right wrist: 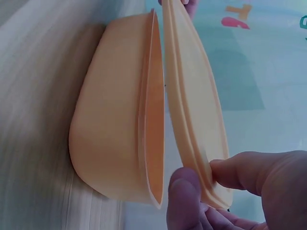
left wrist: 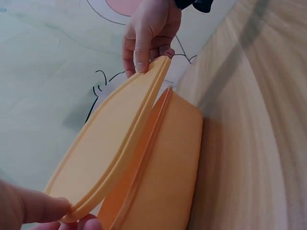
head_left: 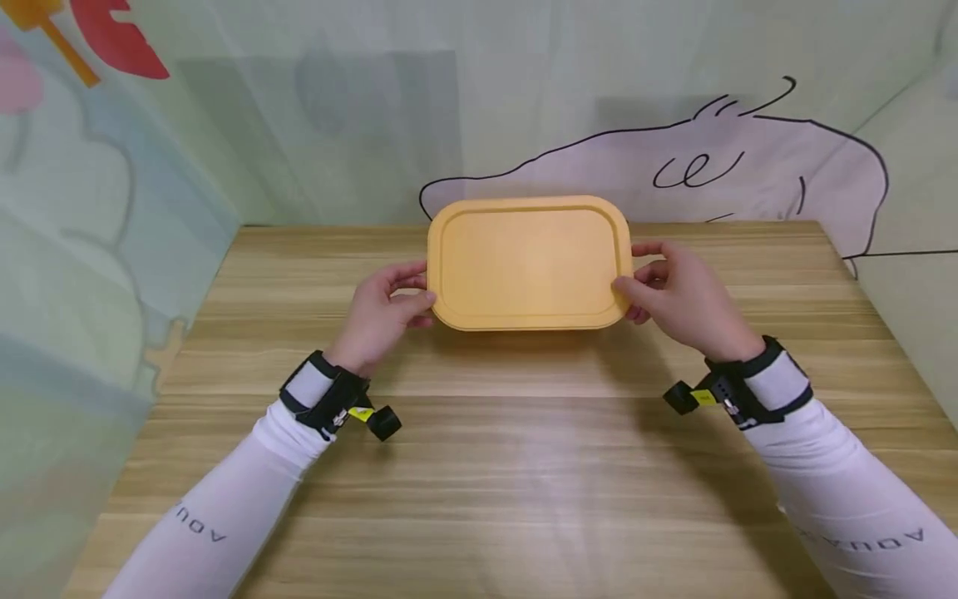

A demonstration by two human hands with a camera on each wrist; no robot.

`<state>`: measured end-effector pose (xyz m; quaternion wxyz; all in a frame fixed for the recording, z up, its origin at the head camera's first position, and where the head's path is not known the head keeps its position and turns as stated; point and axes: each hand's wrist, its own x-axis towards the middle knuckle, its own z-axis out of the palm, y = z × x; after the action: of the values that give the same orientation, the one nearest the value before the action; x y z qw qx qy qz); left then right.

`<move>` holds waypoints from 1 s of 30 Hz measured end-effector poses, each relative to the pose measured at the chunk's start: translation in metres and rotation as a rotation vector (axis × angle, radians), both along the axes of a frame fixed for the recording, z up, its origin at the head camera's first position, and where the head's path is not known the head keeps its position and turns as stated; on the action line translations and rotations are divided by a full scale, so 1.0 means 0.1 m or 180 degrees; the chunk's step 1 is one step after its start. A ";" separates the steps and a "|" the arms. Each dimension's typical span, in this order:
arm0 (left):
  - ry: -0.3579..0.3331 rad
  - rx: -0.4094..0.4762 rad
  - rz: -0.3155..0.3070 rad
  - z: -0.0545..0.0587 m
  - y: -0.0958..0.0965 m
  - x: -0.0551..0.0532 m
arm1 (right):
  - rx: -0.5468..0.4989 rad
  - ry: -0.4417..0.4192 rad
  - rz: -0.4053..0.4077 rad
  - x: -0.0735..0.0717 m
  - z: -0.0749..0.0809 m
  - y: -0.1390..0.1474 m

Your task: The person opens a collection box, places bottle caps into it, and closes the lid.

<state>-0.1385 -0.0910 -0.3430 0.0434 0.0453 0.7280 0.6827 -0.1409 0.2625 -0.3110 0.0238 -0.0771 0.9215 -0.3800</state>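
A pale orange rectangular lid (head_left: pixel 531 266) with rounded corners is held at its two short ends. My left hand (head_left: pixel 385 312) pinches its left end between thumb and fingers. At the other end my right hand (head_left: pixel 681 299) pinches the rim the same way. Under the lid stands an orange plastic box (right wrist: pixel 112 110) on the table, its top uncovered. Both wrist views show a gap between the lid and the box (left wrist: pixel 168 158), with the lid tilted over it. From the head view the lid hides nearly all of the box, and its contents cannot be seen.
The wood-grain table (head_left: pixel 509 482) stretches in front of the box and to both sides. Behind its far edge hangs a pale backdrop (head_left: pixel 337 133) with cartoon drawings, which continues down the left side. A strapped wrist camera (head_left: pixel 382 423) juts out beside the left wrist.
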 end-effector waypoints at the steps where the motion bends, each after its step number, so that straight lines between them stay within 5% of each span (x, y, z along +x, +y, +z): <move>1: 0.0027 -0.0047 0.0046 0.00 0.00 -0.03 | 0.0012 -0.0004 -0.0023 -0.04 0.00 -0.01; 14: -0.0064 -0.0607 0.0206 0.00 0.07 -0.28 | 0.0044 -0.0092 -0.0124 -0.34 -0.10 -0.06; 30: -0.0153 -0.0867 0.0196 -0.06 0.09 -0.31 | 0.0165 -0.0201 -0.0066 -0.39 -0.25 -0.07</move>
<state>-0.1697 -0.0824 -0.3493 0.0456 0.0004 0.8138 0.5794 -0.1796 0.2553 -0.3356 0.0510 -0.0549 0.9305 -0.3585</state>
